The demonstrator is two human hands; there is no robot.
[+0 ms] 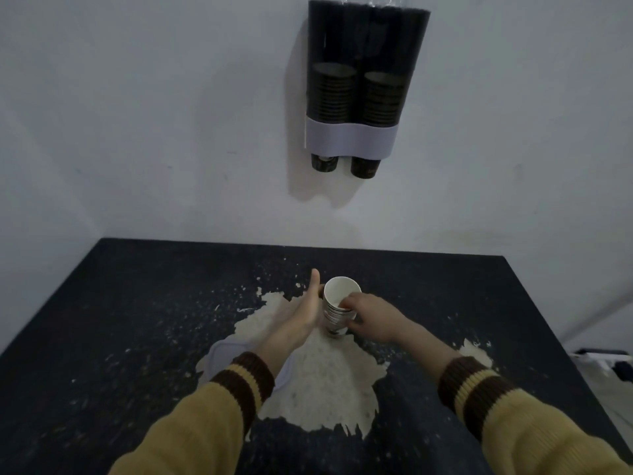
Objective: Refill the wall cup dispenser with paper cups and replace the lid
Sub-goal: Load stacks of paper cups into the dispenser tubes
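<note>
A dark twin-tube cup dispenser [366, 80] hangs on the wall, each tube partly filled with stacked cups, one cup poking out below each. Its top looks open. On the table a short stack of paper cups [339, 308] stands upright, white inside. My left hand [306, 311] presses its palm against the stack's left side, thumb pointing up. My right hand [368, 315] grips the stack from the right with fingers over the rim. A pale lid [222, 354] lies flat on the table beneath my left forearm, partly hidden.
The dark table [137, 320] has a large worn pale patch [325, 382] in the middle and white flecks around it. The white wall stands right behind the table's far edge. Beyond the table's right edge, a dark object [606, 358] lies lower down.
</note>
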